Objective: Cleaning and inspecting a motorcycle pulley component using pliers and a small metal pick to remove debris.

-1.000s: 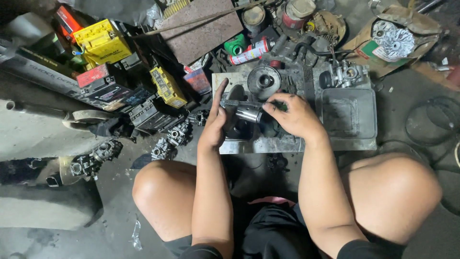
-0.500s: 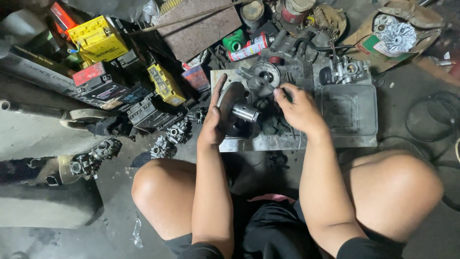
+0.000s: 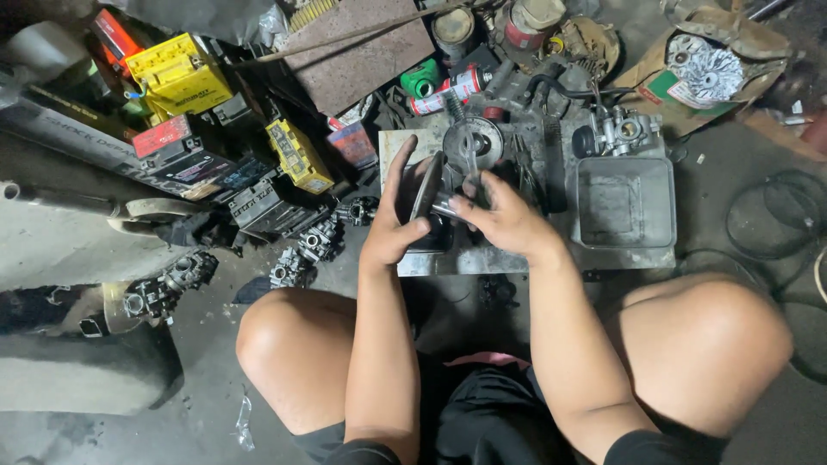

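head view, change: the dark disc-shaped part [image 3: 428, 191] now stands on edge, lifted off the grey metal tray [image 3: 627, 250]; a second ago it lay low over the tray's left end under both hands.
left hand [image 3: 394, 226]: closed around the disc's left face, thumb hooked on its near rim, fingers spread up behind it.
right hand [image 3: 508, 220]: fingers pinched on a short shiny metal shaft [image 3: 450, 207] that meets the disc's right face; earlier this hand lay flatter over the parts.
where the part is: just above the tray's left end, in front of the round pulley [image 3: 474, 143] at the tray's far edge.
meaning: judged from the raised, two-handed hold, the shaft and disc are being worked together off the tray.
rest, by the tray: carburettor [image 3: 627, 131] at its far right corner; yellow box [image 3: 297, 155] well to its left; both unchanged.
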